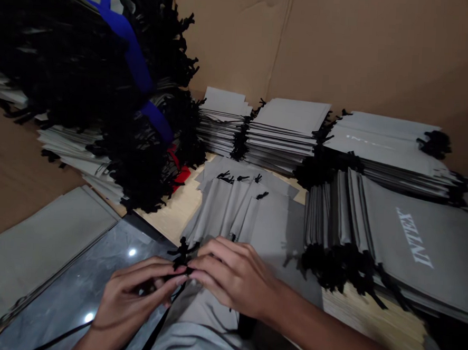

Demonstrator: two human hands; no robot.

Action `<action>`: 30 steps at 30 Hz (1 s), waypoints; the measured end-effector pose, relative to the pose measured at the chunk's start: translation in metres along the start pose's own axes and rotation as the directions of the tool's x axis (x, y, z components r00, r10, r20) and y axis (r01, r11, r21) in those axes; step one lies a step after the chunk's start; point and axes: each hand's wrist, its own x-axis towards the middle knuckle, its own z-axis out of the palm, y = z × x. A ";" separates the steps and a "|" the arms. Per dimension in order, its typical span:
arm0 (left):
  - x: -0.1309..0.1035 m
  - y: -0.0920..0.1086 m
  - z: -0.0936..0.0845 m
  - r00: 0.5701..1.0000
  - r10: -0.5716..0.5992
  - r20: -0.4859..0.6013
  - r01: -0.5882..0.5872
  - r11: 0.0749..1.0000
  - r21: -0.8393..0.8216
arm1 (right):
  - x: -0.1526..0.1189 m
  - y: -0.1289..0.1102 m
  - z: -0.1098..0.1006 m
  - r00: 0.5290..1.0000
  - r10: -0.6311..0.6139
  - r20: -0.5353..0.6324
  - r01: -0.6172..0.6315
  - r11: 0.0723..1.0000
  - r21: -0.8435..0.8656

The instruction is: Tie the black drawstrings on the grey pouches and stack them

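Note:
My left hand (139, 290) and my right hand (231, 272) meet low in the middle of the view. Both pinch a black cord (184, 269) between thumb and fingertips, the left from its side and the right from the other. The fingertips nearly touch, so the exact shape of the cord between them is hidden. Just beyond the hands lies a loose row of grey fabric pouches (269, 217) with black knotted cord ends. Grey fabric (206, 305) also lies under the right hand, close to my body.
Neat stacks of grey pouches (289, 115) line the cardboard wall (344, 50). A pouch pile with white INTEX print (436, 235) stands at right. Tall bundles of black cord ends tied with a blue strap (134, 58) rise at left. Below them is a glossy grey tile surface (105, 262).

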 end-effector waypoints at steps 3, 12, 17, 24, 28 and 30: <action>-0.001 -0.001 0.002 1.000 0.014 -0.008 -0.014 1.000 -0.024 | 0.000 0.000 0.000 1.000 0.003 0.005 -0.003 1.000 0.009; 0.009 -0.015 -0.006 0.966 0.243 0.094 -0.242 0.970 -0.021 | 0.000 0.001 0.000 1.000 -0.004 -0.013 0.004 1.000 0.021; 0.014 -0.012 -0.006 0.930 0.355 0.094 -0.359 0.933 0.034 | -0.001 0.001 -0.001 1.000 -0.018 -0.014 0.018 1.000 0.010; 0.010 -0.015 -0.005 0.978 0.190 0.081 -0.187 0.981 -0.047 | 0.000 -0.001 0.001 0.998 0.004 -0.069 -0.002 1.000 0.022; 0.001 -0.018 -0.004 0.993 -0.076 0.094 0.087 0.988 -0.124 | 0.001 -0.001 0.002 0.996 0.009 -0.089 -0.005 0.999 0.039; -0.002 -0.017 -0.003 0.958 -0.249 0.143 0.271 0.949 -0.163 | 0.001 -0.001 0.002 0.996 0.003 -0.090 0.002 0.999 0.050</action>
